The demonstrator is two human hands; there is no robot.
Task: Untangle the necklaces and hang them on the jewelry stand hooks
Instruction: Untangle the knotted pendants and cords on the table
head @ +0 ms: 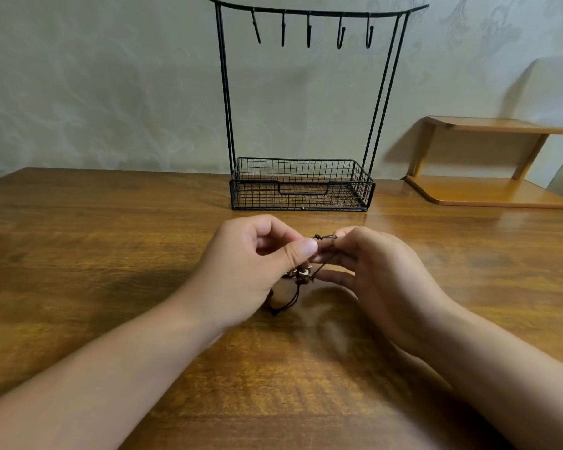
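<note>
Pinching the tangled cord necklaces point(298, 280) with both your left hand point(257, 264) and right hand point(371, 274), you've left every hook point(308, 30) bare.

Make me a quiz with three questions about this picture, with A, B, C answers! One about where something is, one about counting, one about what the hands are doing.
1. Where is the jewelry stand?
A. At the back of the wooden table, against the wall
B. On the small wooden shelf
C. In the person's lap

2. How many hooks hang from the stand's top bar?
A. Two
B. Five
C. Nine

3. What are the hands doing?
A. Lying flat on the table
B. Both pinching the tangled necklaces
C. Lifting the stand

Answers:
1 A: its wire basket sits on the wooden table near the wall, left of the wooden shelf.
2 B: five hooks show, all bare.
3 B: the left hand and right hand grip the dark cords of the necklaces.
</note>
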